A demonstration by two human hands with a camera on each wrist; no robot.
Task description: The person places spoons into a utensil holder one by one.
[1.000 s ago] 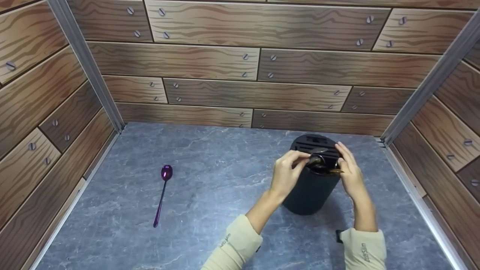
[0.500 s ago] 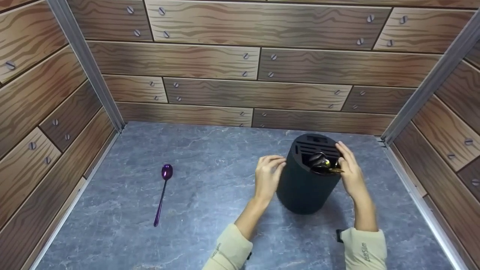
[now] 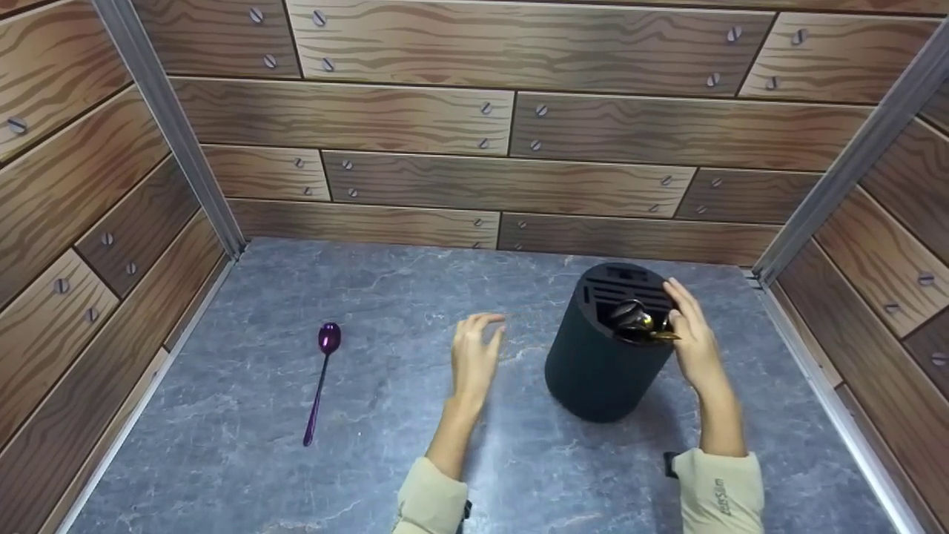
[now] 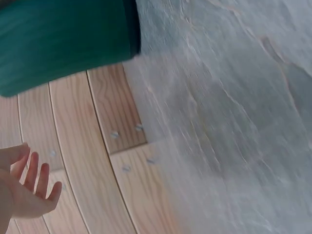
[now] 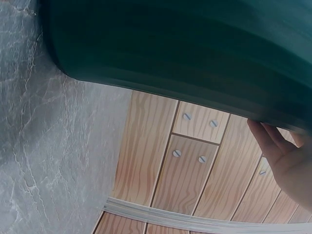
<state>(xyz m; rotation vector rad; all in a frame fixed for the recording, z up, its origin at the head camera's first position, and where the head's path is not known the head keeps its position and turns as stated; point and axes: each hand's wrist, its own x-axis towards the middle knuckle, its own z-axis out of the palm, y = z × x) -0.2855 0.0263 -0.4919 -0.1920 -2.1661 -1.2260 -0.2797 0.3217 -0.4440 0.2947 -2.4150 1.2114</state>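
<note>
A dark green, nearly black cylindrical utensil holder [image 3: 608, 378] stands upright on the right half of the table, its top slotted. Shiny dark and gold cutlery [image 3: 634, 319] sits in its front opening; how far down it reaches is hidden. My right hand [image 3: 693, 337] rests against the holder's right side near the rim, fingers fairly straight; the right wrist view shows the fingertips [image 5: 256, 127] touching the wall. To the left of the holder my left hand [image 3: 474, 356] hovers, loosely curved and holding nothing. A long-handled purple spoon [image 3: 329, 340] lies on the left, bowl pointing away.
The blue-grey marbled tabletop [image 3: 415, 297] is walled on three sides by wood-patterned panels [image 3: 415, 119]. Metal strips [image 3: 178, 141] run up the back corners. Table surface lies between the left hand and the purple spoon.
My left hand has let go of a piece of cutlery at the holder's opening and moved left, away from the holder. The right hand and the purple spoon have stayed put.
</note>
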